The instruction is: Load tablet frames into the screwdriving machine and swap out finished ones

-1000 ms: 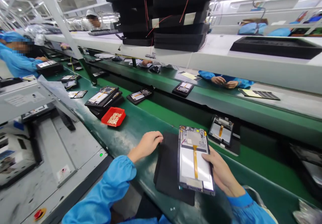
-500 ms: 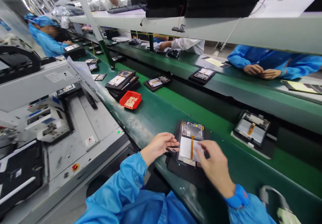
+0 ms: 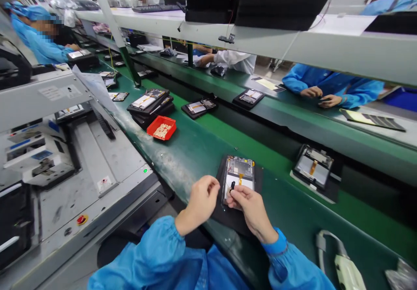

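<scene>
An opened tablet [image 3: 240, 167], its circuit board, white battery and orange ribbon cable exposed, lies on a black foam pad [image 3: 259, 181] in front of me. Between the thumb and fingers of my right hand [image 3: 249, 207], over the tablet's lower half, is a small black part [image 3: 232, 185], held upright; its exact kind is unclear. My left hand [image 3: 202, 201] is at the tablet's left edge, thumb and forefinger pinched together. Whatever those fingertips hold, if anything, is too small to make out.
A red bin [image 3: 162, 128] of small pale pieces stands beside stacked tablets [image 3: 148, 101]. Another opened tablet [image 3: 312, 168] is on the right. A grey machine [image 3: 107, 164] borders my left, and a white shelf [image 3: 260, 42] crosses ahead. A cabled pale tool [image 3: 348, 272] lies lower right.
The black part has passed from my left hand to my right. My left fingers have closed into a pinch and my right hand has moved left. The view has shifted slightly.
</scene>
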`<move>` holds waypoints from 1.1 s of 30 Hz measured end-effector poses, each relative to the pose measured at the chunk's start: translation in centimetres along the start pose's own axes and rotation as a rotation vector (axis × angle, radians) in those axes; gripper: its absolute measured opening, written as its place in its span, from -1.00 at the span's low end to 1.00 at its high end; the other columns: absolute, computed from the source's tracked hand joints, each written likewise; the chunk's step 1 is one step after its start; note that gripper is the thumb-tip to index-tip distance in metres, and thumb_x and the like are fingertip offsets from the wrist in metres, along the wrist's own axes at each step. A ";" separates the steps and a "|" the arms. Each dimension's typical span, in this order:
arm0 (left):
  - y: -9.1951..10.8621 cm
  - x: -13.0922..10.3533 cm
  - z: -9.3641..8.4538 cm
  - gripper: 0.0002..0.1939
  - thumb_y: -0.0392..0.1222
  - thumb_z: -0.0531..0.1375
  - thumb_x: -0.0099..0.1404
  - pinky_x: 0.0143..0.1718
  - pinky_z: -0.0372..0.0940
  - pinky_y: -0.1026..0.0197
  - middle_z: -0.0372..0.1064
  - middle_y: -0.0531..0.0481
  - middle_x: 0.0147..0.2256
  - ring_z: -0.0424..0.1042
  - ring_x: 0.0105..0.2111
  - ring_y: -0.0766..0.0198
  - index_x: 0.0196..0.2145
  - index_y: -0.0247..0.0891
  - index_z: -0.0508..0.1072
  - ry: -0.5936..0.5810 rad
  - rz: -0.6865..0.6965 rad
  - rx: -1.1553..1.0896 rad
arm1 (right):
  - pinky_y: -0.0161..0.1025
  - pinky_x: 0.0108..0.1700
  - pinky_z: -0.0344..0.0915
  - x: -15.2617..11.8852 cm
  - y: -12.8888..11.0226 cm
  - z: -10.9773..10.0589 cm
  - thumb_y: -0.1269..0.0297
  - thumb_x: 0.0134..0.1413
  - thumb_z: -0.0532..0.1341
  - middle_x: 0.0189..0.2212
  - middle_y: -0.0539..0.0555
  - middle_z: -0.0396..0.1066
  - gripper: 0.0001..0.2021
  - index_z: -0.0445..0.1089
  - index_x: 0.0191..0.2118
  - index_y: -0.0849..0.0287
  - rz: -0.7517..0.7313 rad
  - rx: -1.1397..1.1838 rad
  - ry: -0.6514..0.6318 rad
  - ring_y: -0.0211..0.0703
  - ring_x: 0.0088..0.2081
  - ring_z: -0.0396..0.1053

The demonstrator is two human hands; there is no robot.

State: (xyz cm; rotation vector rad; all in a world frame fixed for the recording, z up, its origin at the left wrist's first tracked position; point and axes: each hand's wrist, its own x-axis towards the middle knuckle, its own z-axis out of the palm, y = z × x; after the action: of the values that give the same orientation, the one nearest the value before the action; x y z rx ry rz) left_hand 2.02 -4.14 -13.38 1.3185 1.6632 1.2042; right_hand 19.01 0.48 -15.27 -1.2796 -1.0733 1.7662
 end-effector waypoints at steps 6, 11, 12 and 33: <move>-0.7 -2.2 1.5 -0.79 -0.32 0.08 0.39 -0.14 0.33 0.18 0.48 -0.03 -0.27 0.46 -0.25 0.22 -0.23 -0.19 0.52 -0.067 0.228 0.214 | -0.37 -0.36 0.30 -0.9 0.3 0.8 0.10 -0.17 0.51 -0.55 0.01 0.43 -0.67 0.48 -0.44 0.25 -0.029 0.062 -0.066 -0.30 -0.48 0.33; -1.0 -2.1 1.7 -0.81 -0.32 0.12 0.38 -0.16 0.33 0.21 0.50 -0.01 -0.27 0.48 -0.26 0.24 -0.24 -0.20 0.54 -0.053 0.182 0.186 | -0.30 -0.33 0.30 -1.1 1.1 0.3 0.09 -0.10 0.47 -0.53 0.03 0.44 -0.68 0.48 -0.39 0.23 -0.117 0.010 -0.039 -0.25 -0.46 0.34; -1.0 -2.1 1.8 -0.81 -0.32 0.12 0.38 -0.17 0.33 0.21 0.50 -0.02 -0.27 0.48 -0.26 0.24 -0.24 -0.20 0.55 -0.056 0.175 0.184 | -0.29 -0.33 0.31 -1.1 1.2 0.1 0.09 -0.10 0.47 -0.53 0.02 0.43 -0.69 0.47 -0.38 0.22 -0.145 -0.005 -0.027 -0.24 -0.46 0.34; -0.4 -2.0 0.0 -0.79 -0.26 0.09 0.42 -0.15 0.28 0.22 0.49 0.01 -0.28 0.47 -0.25 0.25 -0.27 -0.20 0.54 -0.253 0.139 0.178 | -0.23 -0.23 0.32 -1.5 1.5 -0.9 0.20 0.13 0.31 -0.42 -0.02 0.42 -0.87 0.42 -0.29 0.13 -0.319 -0.375 -0.172 -0.17 -0.36 0.41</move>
State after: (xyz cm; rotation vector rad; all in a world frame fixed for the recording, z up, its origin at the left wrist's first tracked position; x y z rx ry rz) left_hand 2.41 -6.13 -13.86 1.6471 1.5434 0.9358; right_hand 20.15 -1.22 -16.21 -1.1006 -1.6683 1.4962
